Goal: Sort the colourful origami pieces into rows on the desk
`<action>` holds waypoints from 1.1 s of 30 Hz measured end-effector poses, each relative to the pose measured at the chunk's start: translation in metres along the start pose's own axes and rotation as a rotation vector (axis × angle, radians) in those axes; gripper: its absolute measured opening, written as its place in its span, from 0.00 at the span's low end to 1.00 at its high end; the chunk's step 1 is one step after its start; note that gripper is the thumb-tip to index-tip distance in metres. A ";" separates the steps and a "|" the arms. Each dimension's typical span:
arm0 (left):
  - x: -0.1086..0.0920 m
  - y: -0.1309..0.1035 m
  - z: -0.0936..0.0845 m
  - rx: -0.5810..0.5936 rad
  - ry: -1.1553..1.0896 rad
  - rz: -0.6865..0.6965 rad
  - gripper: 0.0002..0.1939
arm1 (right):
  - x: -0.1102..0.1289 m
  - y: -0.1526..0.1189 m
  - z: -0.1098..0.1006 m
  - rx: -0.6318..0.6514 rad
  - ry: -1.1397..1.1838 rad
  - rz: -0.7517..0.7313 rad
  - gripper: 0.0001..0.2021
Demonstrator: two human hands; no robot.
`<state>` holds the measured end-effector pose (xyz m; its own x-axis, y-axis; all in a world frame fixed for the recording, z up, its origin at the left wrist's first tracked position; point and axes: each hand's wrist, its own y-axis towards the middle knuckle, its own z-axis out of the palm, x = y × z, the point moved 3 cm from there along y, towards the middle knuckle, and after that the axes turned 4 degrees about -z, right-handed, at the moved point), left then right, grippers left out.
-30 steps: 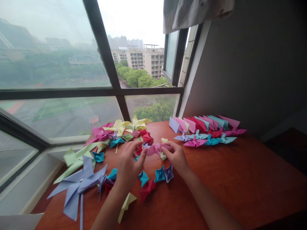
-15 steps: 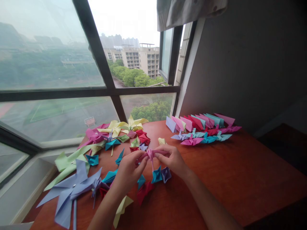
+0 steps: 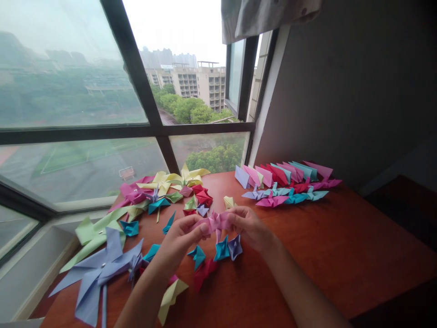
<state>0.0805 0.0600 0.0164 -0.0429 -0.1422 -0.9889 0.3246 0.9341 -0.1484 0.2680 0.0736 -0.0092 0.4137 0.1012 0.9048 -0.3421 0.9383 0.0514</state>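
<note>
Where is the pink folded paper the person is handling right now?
In the head view, the pink folded paper is below the centre, held between the left hand and the right hand, just above a blue folded piece in the picture.

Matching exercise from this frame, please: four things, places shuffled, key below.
Things
1. pink folded paper
2. lavender pinwheel
3. grey cloth
4. row of upright folded papers

Places
A. back of the table, to the right
B. pinched between left hand and right hand
C. hanging at the top of the window
D. near left part of the table

Pairs: 1-B, 2-D, 3-C, 4-A
</note>
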 end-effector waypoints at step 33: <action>-0.001 0.000 -0.028 -0.260 -0.118 -0.008 0.14 | 0.009 0.009 -0.035 -0.281 -0.022 -0.248 0.14</action>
<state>0.0541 0.0698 0.0173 0.0711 -0.1732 -0.9823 0.0712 0.9832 -0.1682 0.2983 0.0945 -0.0160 0.4353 -0.1444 0.8886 0.0125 0.9879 0.1544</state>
